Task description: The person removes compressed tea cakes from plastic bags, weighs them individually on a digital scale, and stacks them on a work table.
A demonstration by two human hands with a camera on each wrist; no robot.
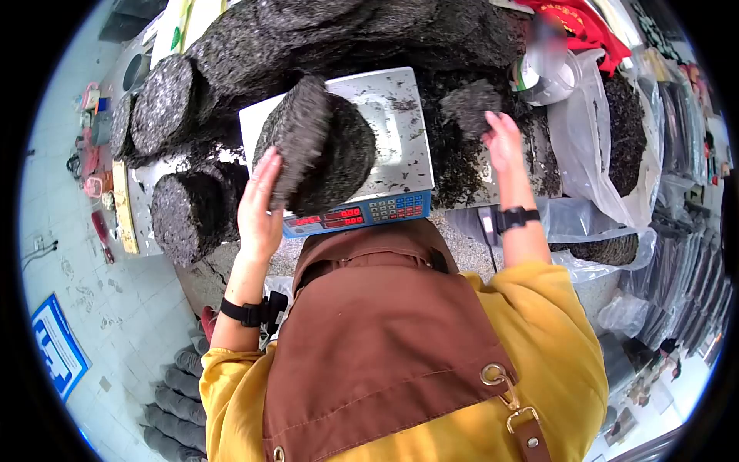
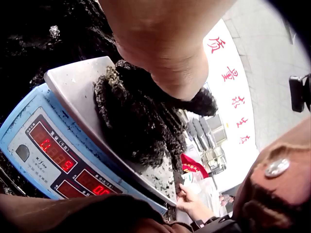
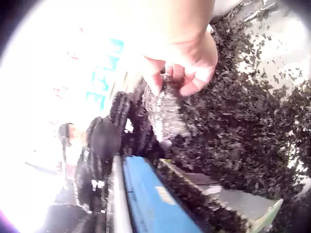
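Note:
My left hand grips the edge of a round dried seaweed cake, tilted up and motion-blurred over a digital scale. A second dark seaweed cake lies on the scale's metal pan, partly behind the first. Red digits light the scale's display. To the right of the scale, my right hand pinches a smaller torn piece of dried seaweed between thumb and fingers. In the right wrist view this piece hangs from the fingertips above loose seaweed.
Seaweed cakes stand in rows left of and behind the scale. Loose seaweed flakes cover the table on the right. Beyond are a plastic jar, a clear plastic bag and a red bag.

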